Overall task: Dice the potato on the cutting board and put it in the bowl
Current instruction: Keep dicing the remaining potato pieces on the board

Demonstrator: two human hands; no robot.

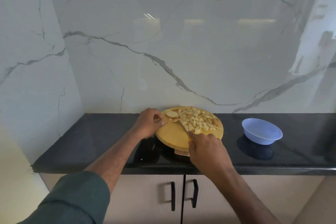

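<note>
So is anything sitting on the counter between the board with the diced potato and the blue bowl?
Nothing visible. The bowl stands empty to the right of the board, with only bare black counter between them. The dice are heaped on the board's right half, the side nearest the bowl.

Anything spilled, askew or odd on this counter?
Small potato crumbs lie on the black counter just off the cutting board's right edge. The blue bowl stands upright and empty. Nothing else stands out.

Counter: black polished stone (101, 138), above cabinet doors.
Centre: round wooden cutting board (172, 136).
Right: blue bowl (261, 133), well apart from board.
</note>
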